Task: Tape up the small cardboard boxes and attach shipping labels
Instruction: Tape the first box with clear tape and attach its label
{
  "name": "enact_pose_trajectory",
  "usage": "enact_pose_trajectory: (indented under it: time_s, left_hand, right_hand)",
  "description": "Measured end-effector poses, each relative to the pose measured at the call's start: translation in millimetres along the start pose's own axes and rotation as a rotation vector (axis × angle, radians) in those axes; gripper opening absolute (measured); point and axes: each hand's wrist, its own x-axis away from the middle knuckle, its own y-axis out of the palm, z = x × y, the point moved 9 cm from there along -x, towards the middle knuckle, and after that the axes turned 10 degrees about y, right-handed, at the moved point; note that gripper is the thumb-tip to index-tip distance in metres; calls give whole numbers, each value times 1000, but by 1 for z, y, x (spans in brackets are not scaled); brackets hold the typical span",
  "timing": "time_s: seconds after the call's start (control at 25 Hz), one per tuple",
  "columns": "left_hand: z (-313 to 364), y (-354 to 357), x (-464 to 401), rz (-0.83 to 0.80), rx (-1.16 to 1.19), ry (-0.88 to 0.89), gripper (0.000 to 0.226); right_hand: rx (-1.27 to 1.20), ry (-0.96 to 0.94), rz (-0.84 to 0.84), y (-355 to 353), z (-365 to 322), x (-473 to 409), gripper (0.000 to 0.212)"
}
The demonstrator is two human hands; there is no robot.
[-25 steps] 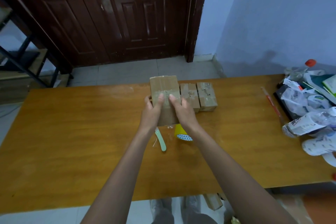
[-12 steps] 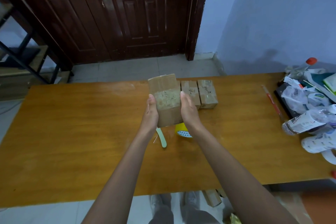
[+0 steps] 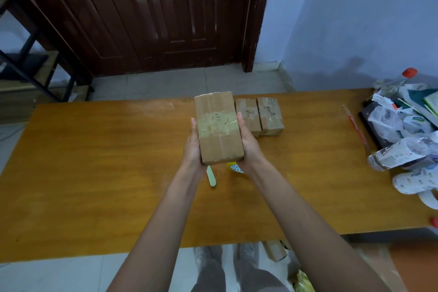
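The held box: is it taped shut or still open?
Shut: the box shows closed flaps with glossy tape across its top face, held between the left hand and right hand.

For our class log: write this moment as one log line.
box: held above table | left hand, right hand: grip its sides | two boxes: on table
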Motion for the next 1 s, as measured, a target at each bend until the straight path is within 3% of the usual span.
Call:
enact_pose_trajectory:
  time_s: [0.16,0.28,0.4,0.52,0.6,0.72,0.8,0.88,1.0]
  left_hand:
    - [1,-8,-3,58,-91,7,49]
    - [7,-16,-3,127,-237,27,49]
    - [22,-28,-4,282,-343,101,44]
    - [37,-12,0,257,-500,248,33]
    - [39,12,7,141,-551,337,23]
    - [43,34,16,-23,-623,437,20]
    - [54,29,16,9,-680,489,14]
    - [59,14,9,106,-761,465,22]
    - [35,14,-9,-10,-697,211,49]
  right_hand:
    - [62,9,99,-11,-1,0,48]
    - [305,39,265,-23,-11,2,38]
    - [577,-216,521,-33,-45,19,40]
    - [606,-376,386,-7,-52,31,50]
    - [590,-291,330,-3,-37,25,54]
    - [290,-128,313,-21,-21,11,68]
    - [228,-89,324,-32,-18,7,68]
    - [225,-50,294,-32,-16,4,65]
    - [297,-42,290,-24,-19,-2,42]
